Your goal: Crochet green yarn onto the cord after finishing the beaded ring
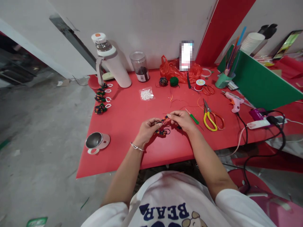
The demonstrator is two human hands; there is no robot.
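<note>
Above the front part of the red table, both hands pinch a strip of dark multicoloured yarn point(161, 132) with orange flecks, which looks knitted or crocheted. My left hand point(149, 128) has thumb and fingers closed on its left side, and part of the strip with a dark loop hangs below. My right hand point(181, 120) pinches the upper right end; a thin needle-like line shows near its fingertips, too small to name surely. Just right of that hand lies a green-handled crochet hook point(194, 119). Yellow-handled scissors point(208, 118) lie further right, beside an orange-handled pair.
A mug point(97, 141) stands at the left edge, below several yarn pieces with white bead loops point(100, 108). At the back are a large bottle point(115, 67), a clear jar point(140, 67), yarn balls point(174, 81) and a bead packet point(147, 94). A glue gun point(234, 101) and power strip point(266, 123) lie right.
</note>
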